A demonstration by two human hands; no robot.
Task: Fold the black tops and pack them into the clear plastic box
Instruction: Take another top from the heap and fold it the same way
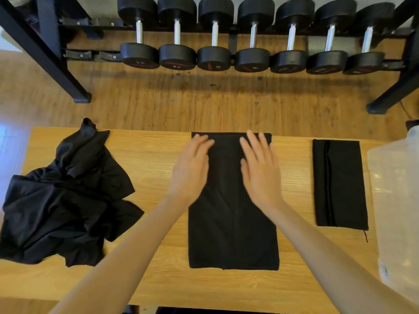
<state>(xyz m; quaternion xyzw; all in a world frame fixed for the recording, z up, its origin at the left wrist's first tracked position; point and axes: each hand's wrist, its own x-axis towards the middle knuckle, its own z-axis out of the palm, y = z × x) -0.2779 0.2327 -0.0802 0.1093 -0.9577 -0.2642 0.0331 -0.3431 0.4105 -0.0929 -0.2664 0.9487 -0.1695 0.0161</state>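
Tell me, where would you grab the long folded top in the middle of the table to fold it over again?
Probably at its far short edge. The folded top lies flat as a long strip running away from the person, and both the left hand and right hand lie open over that far end. Pinching the two far corners from above and drawing them toward the near edge should halve it neatly.

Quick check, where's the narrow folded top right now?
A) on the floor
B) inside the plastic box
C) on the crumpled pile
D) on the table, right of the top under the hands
D: the narrow folded top lies flat on the table, between the centre top and the clear plastic box.
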